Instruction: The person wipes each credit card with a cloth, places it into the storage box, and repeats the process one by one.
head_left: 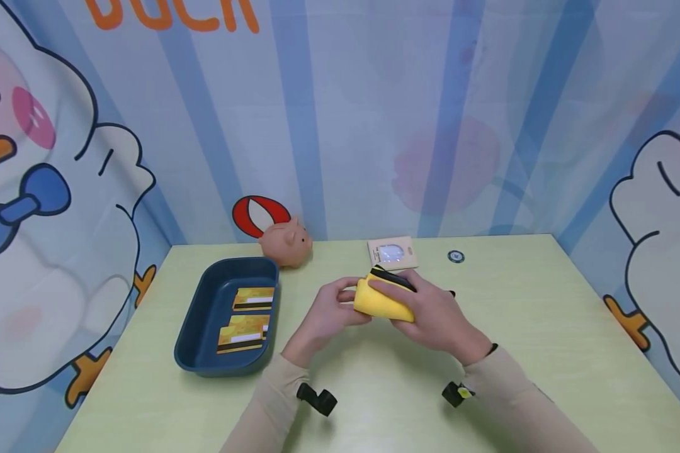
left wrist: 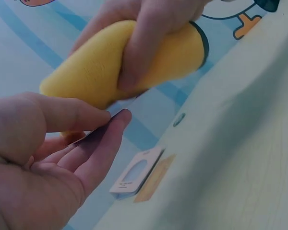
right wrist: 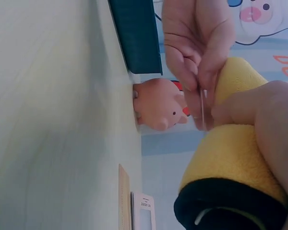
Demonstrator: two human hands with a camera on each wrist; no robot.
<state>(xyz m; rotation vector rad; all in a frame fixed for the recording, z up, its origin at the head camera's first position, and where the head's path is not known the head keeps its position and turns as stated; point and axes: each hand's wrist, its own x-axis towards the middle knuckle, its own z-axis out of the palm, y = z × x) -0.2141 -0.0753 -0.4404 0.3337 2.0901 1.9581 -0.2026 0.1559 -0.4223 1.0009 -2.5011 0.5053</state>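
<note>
- The right hand (head_left: 436, 314) has its fingers clamped around a yellow pouch (head_left: 381, 301), held above the surface (head_left: 544, 327).
- The left hand (head_left: 331, 311) pinches a thin card (right wrist: 203, 108) at the pouch's open end.
- A blue tray (head_left: 204, 321) with cards lies to the left.

Your hands (head_left: 340, 308) meet at table (head_left: 544, 352) centre around the pouch (head_left: 381, 301). Left: tray (head_left: 204, 314) containing two cards (head_left: 253, 298). Behind the tray: pig figure (head_left: 286, 242). Behind the pouch: packet (head_left: 393, 253); disc (head_left: 456, 256) to its right.
</note>
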